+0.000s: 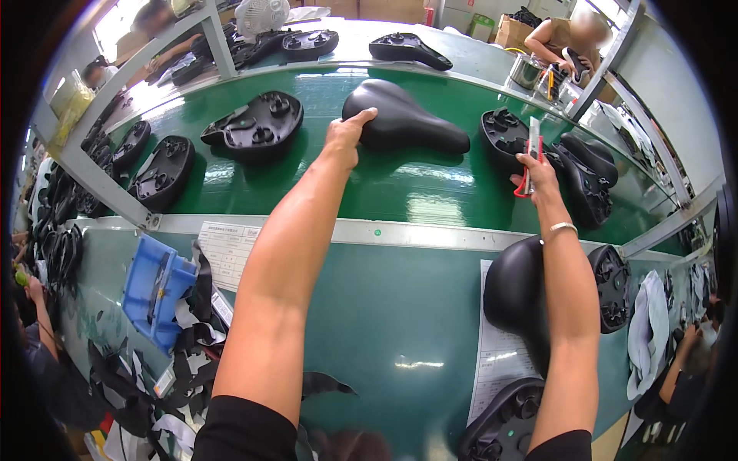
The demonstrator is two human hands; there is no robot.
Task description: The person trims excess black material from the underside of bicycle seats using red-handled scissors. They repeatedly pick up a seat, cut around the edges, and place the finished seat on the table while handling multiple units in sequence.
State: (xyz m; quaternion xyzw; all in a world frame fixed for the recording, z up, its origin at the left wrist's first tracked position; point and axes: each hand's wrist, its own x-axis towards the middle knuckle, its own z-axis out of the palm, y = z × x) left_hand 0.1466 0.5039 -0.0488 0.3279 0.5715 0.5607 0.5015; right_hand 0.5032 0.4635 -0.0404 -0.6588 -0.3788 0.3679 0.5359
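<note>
Grasping with left hand (348, 137): smooth black bicycle saddle (411, 119), at its wide end.
Right hand (541, 177): closed around red-and-silver hand tool (534, 143), near upturned black hollow-bottomed saddle (500, 137).

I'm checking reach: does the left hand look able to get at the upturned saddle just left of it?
Probably yes: the upturned saddle lies near the left hand with nothing visible between them, though it would likely need to release the smooth black saddle.

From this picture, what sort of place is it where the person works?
Probably a bicycle-saddle workshop or factory: several black saddles lie along a green, conveyor-like surface, and another person handles something beyond it.
</note>
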